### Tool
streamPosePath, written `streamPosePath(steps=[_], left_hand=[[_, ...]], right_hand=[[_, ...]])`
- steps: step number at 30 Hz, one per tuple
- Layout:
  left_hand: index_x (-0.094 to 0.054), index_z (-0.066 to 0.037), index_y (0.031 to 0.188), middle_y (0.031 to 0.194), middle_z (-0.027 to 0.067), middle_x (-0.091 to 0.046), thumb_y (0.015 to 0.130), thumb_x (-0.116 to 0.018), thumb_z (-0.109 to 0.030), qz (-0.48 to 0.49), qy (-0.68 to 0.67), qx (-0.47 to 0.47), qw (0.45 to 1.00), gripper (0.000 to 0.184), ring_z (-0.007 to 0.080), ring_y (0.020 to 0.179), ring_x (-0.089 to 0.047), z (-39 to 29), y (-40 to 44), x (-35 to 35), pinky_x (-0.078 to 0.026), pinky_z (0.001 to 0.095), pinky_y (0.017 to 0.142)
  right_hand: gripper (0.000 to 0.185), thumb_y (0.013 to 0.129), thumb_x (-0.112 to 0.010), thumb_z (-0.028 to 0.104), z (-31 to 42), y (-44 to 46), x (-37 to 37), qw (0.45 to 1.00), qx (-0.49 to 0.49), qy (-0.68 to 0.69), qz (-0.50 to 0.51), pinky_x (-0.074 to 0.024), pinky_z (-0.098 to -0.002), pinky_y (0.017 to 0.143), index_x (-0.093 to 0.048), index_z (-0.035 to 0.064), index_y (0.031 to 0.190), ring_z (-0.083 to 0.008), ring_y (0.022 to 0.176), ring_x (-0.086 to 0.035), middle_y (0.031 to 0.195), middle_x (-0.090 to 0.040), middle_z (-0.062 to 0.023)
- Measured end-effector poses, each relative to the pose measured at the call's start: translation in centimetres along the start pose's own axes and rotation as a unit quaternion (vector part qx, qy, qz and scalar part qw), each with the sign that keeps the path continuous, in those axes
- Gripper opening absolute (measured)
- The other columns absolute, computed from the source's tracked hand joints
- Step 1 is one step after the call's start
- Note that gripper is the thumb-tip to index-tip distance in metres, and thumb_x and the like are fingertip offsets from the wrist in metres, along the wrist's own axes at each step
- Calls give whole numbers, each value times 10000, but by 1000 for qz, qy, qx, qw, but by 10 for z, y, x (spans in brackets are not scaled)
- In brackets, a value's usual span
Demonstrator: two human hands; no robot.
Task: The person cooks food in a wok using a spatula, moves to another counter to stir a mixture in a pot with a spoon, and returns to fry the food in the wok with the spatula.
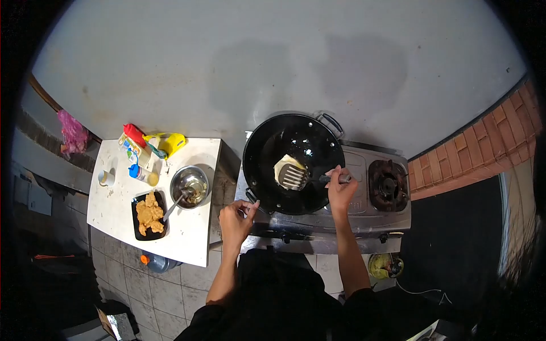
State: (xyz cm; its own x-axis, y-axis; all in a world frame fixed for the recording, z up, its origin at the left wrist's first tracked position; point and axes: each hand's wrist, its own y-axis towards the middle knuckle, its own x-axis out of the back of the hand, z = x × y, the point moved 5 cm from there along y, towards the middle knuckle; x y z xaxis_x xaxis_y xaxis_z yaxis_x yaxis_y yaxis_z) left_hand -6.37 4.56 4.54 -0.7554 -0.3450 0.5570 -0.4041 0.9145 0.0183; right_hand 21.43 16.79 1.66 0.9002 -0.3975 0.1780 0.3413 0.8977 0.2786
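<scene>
A black wok (267,142) sits on the left side of the gas stove. Inside it lies a pale, egg-like piece of food (281,165), with the slotted head of a metal spatula (293,177) over its right part. My right hand (342,187) is closed around the spatula's handle at the wok's right rim. At the lower left rim, my left hand (236,220) pinches the wok's small side handle (250,195) between thumb and fingers.
A second burner (388,185) is on the stove's right. The white table (119,210) at left bears a steel bowl (178,176) with a spoon, a black tray of battered food (149,217), a cup (106,178) and several bottles. A gas cylinder (385,265) stands below.
</scene>
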Motion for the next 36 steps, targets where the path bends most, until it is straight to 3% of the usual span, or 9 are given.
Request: streamPosePath(steps=[7,13,17,23,25,28,32,35,36], left_hand=[[-709,13,758,591,115,-618,794,-764,-196,-23,12,25,999,219,198,503,-587,-3,-8,0,-441,311,525],[-711,1,773,573,113,-599,801,-758,-197,-44,16,43,998,206,187,495,-572,1,-14,-3,-430,318,518],[-703,12,781,565,97,-589,802,-761,-205,-70,33,35,996,226,176,473,-545,-5,-17,-5,-414,316,497],[-699,24,790,556,85,-573,806,-762,-209,-98,41,37,994,242,153,439,-498,-12,-24,-6,-382,301,465],[-700,23,797,562,86,-574,806,-762,-206,-106,47,37,993,237,150,441,-492,-17,-26,-6,-377,301,464],[-702,21,809,579,90,-578,807,-760,-200,-125,59,22,990,229,147,446,-484,-15,-30,-9,-369,300,461],[-704,19,824,599,93,-585,811,-753,-190,-149,54,9,987,215,147,459,-483,-22,-34,-8,-363,300,460],[-705,17,829,598,95,-584,811,-752,-182,-149,52,8,987,205,145,458,-482,-24,-37,-8,-362,299,458],[-705,16,831,597,95,-583,809,-754,-177,-152,46,-2,987,200,144,459,-481,-24,-37,-7,-362,299,458]], right_hand=[[328,949,-567,136,3,3,2,1000,3,5,28,-370,-267,438,-613,-24,667,-88,454,-537,525,-571,-51],[271,960,-527,67,13,9,6,993,-43,109,9,-541,-253,446,-603,-59,732,-116,552,-607,707,-659,-99],[262,976,-526,109,3,10,1,991,-39,120,48,-541,-259,457,-595,-66,793,-140,598,-627,751,-665,-131],[283,944,-541,54,-3,7,-6,992,6,75,99,-486,-249,413,-545,-39,677,-102,485,-549,661,-612,-83],[313,883,-579,2,-6,11,-7,996,50,24,74,-361,-263,440,-468,-8,591,-62,502,-444,531,-479,-40],[313,852,-584,-25,-12,15,-8,995,58,31,73,-316,-281,460,-428,9,582,-61,500,-386,513,-438,-32],[314,849,-589,-25,-6,14,-5,996,42,57,62,-332,-274,459,-430,7,580,-57,506,-395,513,-439,-33],[291,914,-569,30,-15,14,-6,992,102,38,68,-324,-241,365,-512,-15,632,-69,428,-498,573,-548,-40],[285,894,-574,10,-16,15,-6,994,54,54,73,-359,-247,402,-492,-12,622,-62,475,-486,573,-540,-40]])
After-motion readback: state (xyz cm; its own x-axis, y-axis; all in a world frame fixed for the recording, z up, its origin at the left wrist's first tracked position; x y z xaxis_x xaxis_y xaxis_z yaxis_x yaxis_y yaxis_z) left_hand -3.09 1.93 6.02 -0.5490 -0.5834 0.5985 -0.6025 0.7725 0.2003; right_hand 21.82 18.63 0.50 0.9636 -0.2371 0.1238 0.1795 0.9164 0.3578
